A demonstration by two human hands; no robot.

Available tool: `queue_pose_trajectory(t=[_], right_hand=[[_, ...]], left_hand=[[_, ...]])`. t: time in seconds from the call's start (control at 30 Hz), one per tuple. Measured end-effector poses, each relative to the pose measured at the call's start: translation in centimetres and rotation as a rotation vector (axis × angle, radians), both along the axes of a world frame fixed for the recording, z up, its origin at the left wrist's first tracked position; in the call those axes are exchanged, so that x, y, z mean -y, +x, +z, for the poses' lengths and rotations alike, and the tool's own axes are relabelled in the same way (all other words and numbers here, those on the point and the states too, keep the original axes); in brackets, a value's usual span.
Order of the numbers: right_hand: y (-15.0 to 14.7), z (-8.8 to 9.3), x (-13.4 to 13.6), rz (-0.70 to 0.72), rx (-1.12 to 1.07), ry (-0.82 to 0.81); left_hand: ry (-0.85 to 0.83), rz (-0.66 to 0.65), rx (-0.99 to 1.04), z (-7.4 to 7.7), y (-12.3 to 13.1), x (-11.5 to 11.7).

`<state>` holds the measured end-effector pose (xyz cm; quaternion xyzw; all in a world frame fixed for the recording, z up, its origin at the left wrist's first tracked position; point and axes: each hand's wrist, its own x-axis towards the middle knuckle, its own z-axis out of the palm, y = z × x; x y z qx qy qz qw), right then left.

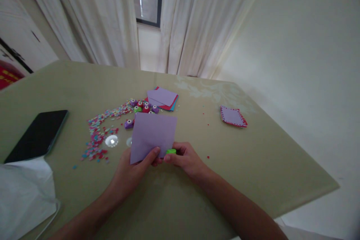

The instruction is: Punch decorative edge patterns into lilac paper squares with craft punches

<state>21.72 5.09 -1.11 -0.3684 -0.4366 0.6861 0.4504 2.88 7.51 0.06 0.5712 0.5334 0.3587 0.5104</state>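
A square sheet of purple paper (pixel 153 135) is pinched at its lower edge by my left hand (pixel 137 165), thumb on top. At the sheet's lower right corner, my right hand (pixel 187 157) grips a small bright green craft punch (pixel 171 151). The fingers partly cover the punch, so how far the paper sits in its slot cannot be made out. Just behind the sheet stand several small purple, red and green craft punches (pixel 146 109), some partly hidden by the paper.
Colourful paper confetti (pixel 95 135) spreads left of the sheet, beside a clear shiny disc (pixel 111 141). Stacked coloured paper (pixel 164 97) lies behind. Notched purple and red squares (pixel 233 116) are at right. A black phone (pixel 38 135) and a white bag-like item (pixel 26 195) lie left.
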Motion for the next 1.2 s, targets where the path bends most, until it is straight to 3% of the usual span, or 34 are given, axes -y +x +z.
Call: queue_pose_trajectory(t=[0.17, 0.23, 0.43, 0.57, 0.7, 0.87, 1.03, 1.13, 1.2], right_hand=[[0.4, 0.1, 0.0, 0.064, 0.078, -0.033], [1.0, 0.2, 0.0, 0.003, 0.194, 0.005], [4.2, -0.6, -1.4, -0.349, 0.869, 0.355], [5.4, -1.8, -2.2, -0.4, 1.072, 0.489], [4.5, -1.6, -2.4, -0.483, 1.21, 0.686], [0.5, 0.3, -3.6, -0.213, 1.358, 0.857], [-3.8, 0.3, -5.8, -0.027, 1.461, 1.016], [-4.4, -0.3, -5.6, 0.101, 1.501, 1.067], [-3.9, -0.5, -4.4, 0.158, 1.471, 1.014]], left_hand=[[0.002, 0.03, -0.004, -0.2, -0.2, -0.1], [0.01, 0.058, 0.001, -0.2, -0.4, -0.3], [0.08, 0.137, -0.046, -0.6, -1.3, -1.6], [0.142, 0.178, -0.006, -0.6, -2.0, -2.5], [0.111, 0.326, -0.003, 0.5, -2.6, -3.1], [0.104, 0.51, 0.06, 0.4, -3.2, -3.8], [0.108, 0.524, 0.104, 0.1, -3.3, -4.0], [0.091, 0.519, 0.06, 0.7, -3.1, -3.5], [0.084, 0.486, 0.038, 1.2, -2.9, -3.1]])
